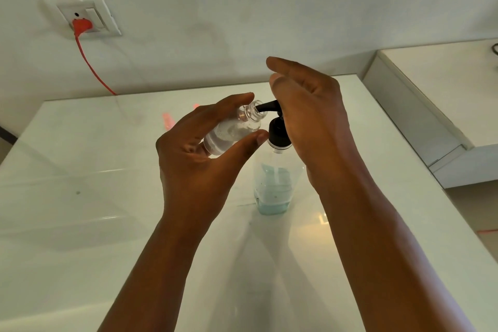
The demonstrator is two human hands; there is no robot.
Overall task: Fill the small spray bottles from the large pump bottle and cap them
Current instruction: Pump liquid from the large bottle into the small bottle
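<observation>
My left hand (199,153) grips a small clear bottle (234,129), uncapped and tilted, with its open mouth against the black nozzle of the large pump bottle (273,183). That large bottle stands on the white table (80,197) and holds pale blue liquid in its lower part. My right hand (310,116) rests on the black pump head (277,132) with its fingers held straight. The small bottle has some clear liquid inside. No cap is in sight.
A wall socket (83,16) with an orange plug and cord (94,67) is at the upper left, the cord dropping behind the table. A pinkish reflection (168,120) lies on the tabletop behind my left hand. A second white surface (444,94) stands at the right.
</observation>
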